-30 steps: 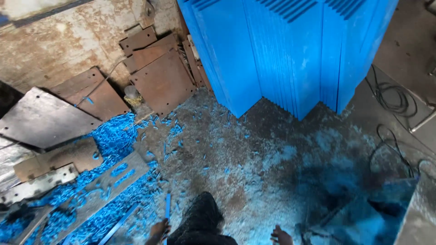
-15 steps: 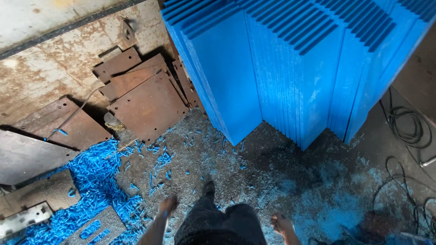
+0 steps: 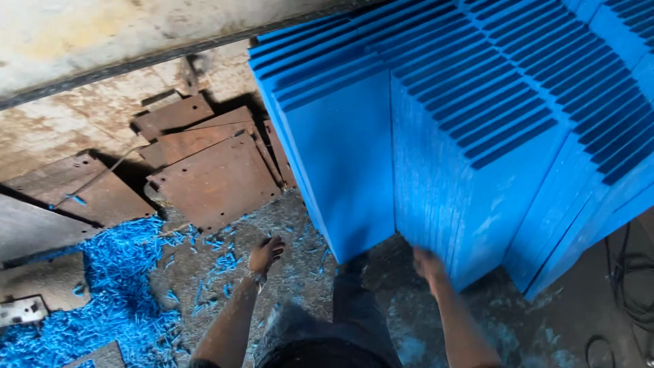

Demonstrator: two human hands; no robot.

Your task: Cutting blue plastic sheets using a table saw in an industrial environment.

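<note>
Obs., head view, looking down; landmark = stack of blue panels [image 3: 470, 136] standing on edge, fanned in several groups, leaning away from the viewer.

R hand [image 3: 428, 264] is at the lower corner of the middle panel group, seemingly touching its near edge; fingers blurred, so can't tell whether curled on a panel or just resting against it; nothing visibly held free of the stack.

L hand [image 3: 264, 253] hangs left of the stack, apart from it, over the floor [image 3: 293, 286]; fingers loosely curled, empty; bracelet or watch at the wrist.

Key relation: panels lie ahead and slightly right of the body; long axis runs up from floor level (tilted back, not plumb); R hand is at the stack, L hand well short of it; so R is clearly the nearer hand; the leftmost panel group sits between the two hands.

Surroundings rel. to stack: rusty steel plates [image 3: 211, 177] lie flat left of it, overlapping, against a stained wall; blue plastic shavings [image 3: 116, 293] heaped further left and nearer the viewer (thinner scatter reaches the panel feet); black cable [image 3: 630, 286] coiled right of stack.
</note>
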